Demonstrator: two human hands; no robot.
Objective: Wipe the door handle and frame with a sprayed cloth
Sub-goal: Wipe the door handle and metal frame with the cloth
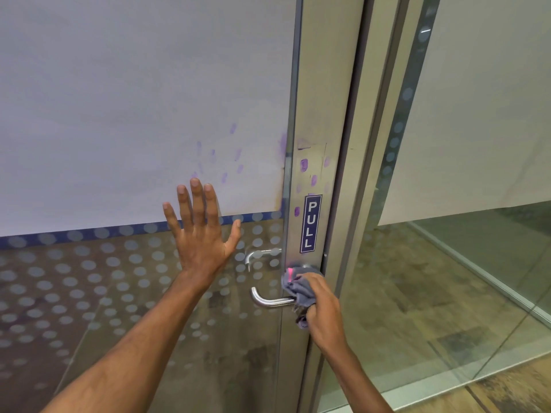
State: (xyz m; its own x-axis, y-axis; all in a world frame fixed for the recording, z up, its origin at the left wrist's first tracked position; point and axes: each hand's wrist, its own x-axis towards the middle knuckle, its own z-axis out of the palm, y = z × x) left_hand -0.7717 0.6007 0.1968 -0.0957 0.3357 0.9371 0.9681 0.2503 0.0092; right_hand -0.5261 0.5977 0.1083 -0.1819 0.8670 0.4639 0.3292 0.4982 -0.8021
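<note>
A person's right hand (320,305) clutches a bunched grey cloth with a pink mark (298,289). It presses the cloth on the base of a curved brushed-steel lever handle (269,301), where the lever meets the upright silver metal door frame (316,114). The left hand (199,234) holds nothing and lies flat, fingers straight and spread, on the dotted frosted glass door (89,293), up and left of the handle, apparently bracing it. To do this step well, I judge the cloth should wrap round the lever and slide out to its curved tip, then run up the frame. Above the handle, a dark blue vertical PULL sign (310,223) sits on the frame. Over it, purple fingerprint-like smudges (304,165) dot the metal and likely need firmer rubbing. The frame's right edge meets a narrow dark gap, and open room lies upward. Through the glass, a matching far-side handle (259,254) shows, and a clear glass wall (447,293) stands to the right.
</note>
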